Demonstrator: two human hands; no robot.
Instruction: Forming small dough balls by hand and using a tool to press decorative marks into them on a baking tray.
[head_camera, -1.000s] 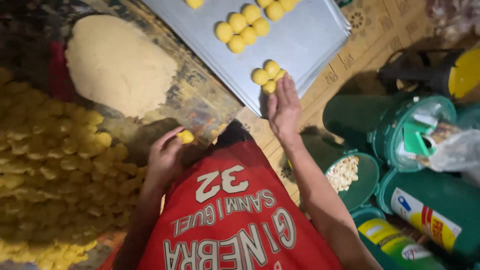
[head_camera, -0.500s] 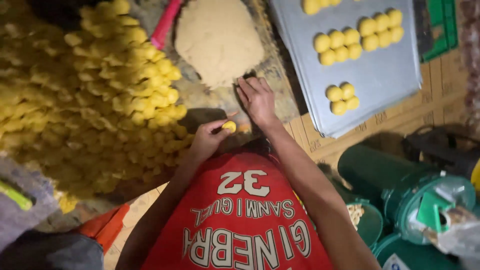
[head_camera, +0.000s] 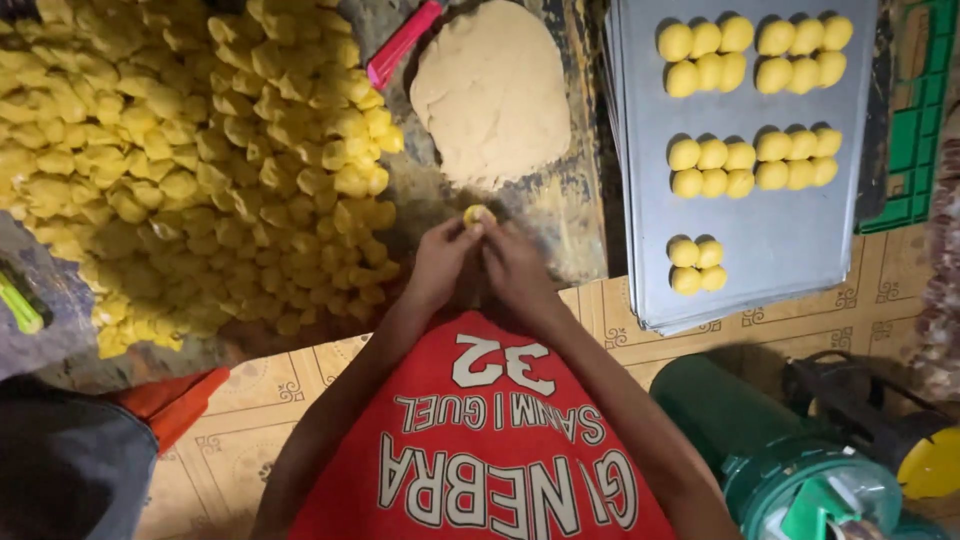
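Pinching one small yellow dough piece (head_camera: 477, 215) between both hands (head_camera: 440, 262) (head_camera: 515, 265) at frame centre, we shaped it below the tan filling mound (head_camera: 492, 90), the tray (head_camera: 770, 250) waiting right.

Both hands (head_camera: 478, 262) together, fingertips (head_camera: 470, 232) pinched, forearms converging.

Patterned tan floor (head_camera: 300, 400); dark worn worktop (head_camera: 560, 230); dim light
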